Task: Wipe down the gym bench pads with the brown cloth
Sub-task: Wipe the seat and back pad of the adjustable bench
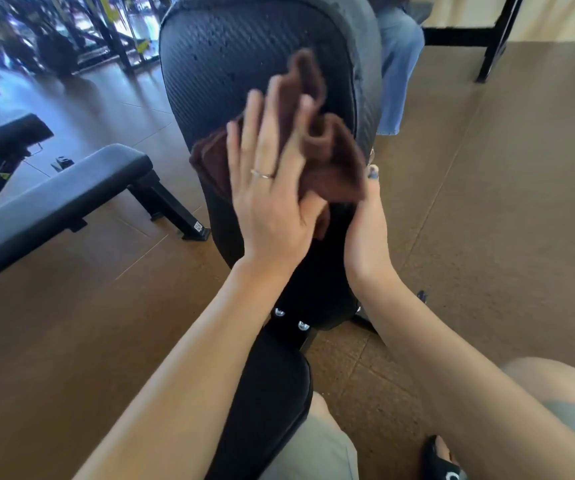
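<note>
Here's the back pad [244, 53], black and tilted up, its long axis running away from the camera with the broad rounded top at the far end and the narrow end down toward the person; its woven, carbon-like texture carries a few small droplets near the top. Below it, nearest the camera, the seat pad [272, 393] continues the same line, with 2 shiny bolts at the joint between them. The brown cloth [317, 143] sits bunched against the middle of the back pad, dark chocolate in colour, soft and crumpled, folds sticking up toward the pad's top and a flatter corner hanging to the right. The left hand [272, 188] lies flat on it, fingers straight and spread, pressing the cloth to the pad, a thin ring on 1 finger; motion blur softens the fingertips. The right hand [365, 220] comes up along the pad's right edge, thumb touching the cloth's lower right corner; whether its fingers grip the cloth or the pad behind, I cannot tell. To the left stands a flat bench [54, 206] on the brown floor [487, 202], and behind the back pad a person's jeans [400, 64] show.
</note>
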Demonstrator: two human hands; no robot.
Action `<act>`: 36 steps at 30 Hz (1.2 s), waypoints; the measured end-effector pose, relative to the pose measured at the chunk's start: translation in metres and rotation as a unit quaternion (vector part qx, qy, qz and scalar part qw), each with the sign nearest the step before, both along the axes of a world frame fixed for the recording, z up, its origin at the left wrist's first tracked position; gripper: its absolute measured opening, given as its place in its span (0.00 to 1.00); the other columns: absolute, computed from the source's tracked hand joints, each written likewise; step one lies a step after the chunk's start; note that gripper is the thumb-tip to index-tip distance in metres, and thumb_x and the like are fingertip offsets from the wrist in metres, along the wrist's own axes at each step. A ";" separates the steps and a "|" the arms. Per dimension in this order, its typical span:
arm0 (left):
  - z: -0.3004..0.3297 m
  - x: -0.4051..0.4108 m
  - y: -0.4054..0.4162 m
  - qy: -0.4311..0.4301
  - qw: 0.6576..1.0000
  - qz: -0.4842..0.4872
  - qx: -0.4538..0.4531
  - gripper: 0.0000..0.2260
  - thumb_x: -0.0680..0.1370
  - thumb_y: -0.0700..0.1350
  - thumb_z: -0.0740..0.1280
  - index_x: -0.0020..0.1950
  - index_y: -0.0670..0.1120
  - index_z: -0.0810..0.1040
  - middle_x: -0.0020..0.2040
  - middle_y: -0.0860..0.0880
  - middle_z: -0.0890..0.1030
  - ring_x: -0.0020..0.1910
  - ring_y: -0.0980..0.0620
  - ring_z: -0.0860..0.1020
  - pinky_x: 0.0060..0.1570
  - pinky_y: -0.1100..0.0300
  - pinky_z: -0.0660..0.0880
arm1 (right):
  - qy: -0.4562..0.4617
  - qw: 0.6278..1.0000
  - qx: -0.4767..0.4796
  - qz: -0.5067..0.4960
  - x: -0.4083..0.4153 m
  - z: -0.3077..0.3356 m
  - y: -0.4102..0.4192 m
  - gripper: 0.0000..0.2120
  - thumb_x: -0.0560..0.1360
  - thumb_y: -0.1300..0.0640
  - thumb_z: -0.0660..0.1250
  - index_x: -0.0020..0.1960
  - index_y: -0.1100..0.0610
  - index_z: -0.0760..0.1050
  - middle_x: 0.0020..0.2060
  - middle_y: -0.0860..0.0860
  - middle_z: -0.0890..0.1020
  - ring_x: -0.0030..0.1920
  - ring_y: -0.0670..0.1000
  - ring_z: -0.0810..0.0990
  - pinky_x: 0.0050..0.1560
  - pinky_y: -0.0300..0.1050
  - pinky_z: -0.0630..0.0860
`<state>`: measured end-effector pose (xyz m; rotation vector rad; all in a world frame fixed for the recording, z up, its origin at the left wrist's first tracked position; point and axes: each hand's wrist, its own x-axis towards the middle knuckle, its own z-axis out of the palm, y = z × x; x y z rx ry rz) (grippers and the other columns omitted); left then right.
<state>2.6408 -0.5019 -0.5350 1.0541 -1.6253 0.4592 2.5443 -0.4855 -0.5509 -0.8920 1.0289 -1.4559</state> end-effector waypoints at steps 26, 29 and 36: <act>0.086 -0.017 -0.001 -0.048 0.995 0.082 -0.038 0.33 0.83 0.65 0.45 0.75 0.46 0.73 0.75 0.34 0.72 0.75 0.29 0.67 0.73 0.29 0.61 | -0.021 0.998 0.023 0.064 -0.005 0.025 0.001 0.49 0.65 0.21 0.54 0.80 0.44 0.62 0.76 0.46 0.71 0.76 0.49 0.69 0.79 0.61 0.60; 0.086 -0.020 -0.006 -0.108 0.986 0.081 -0.102 0.24 0.85 0.59 0.55 0.69 0.48 0.81 0.71 0.41 0.78 0.73 0.32 0.72 0.72 0.29 0.62 | -0.024 0.999 0.013 0.044 -0.001 0.022 -0.001 0.45 0.67 0.21 0.55 0.77 0.42 0.67 0.74 0.46 0.75 0.74 0.51 0.72 0.77 0.63 0.62; 0.087 0.001 -0.023 -0.151 0.976 0.047 -0.152 0.15 0.83 0.49 0.63 0.64 0.46 0.85 0.67 0.42 0.81 0.69 0.38 0.77 0.71 0.31 0.66 | 0.068 0.989 -0.102 -0.080 0.001 0.028 0.001 0.25 0.83 0.38 0.47 0.58 0.54 0.75 0.49 0.47 0.82 0.52 0.46 0.80 0.61 0.53 0.76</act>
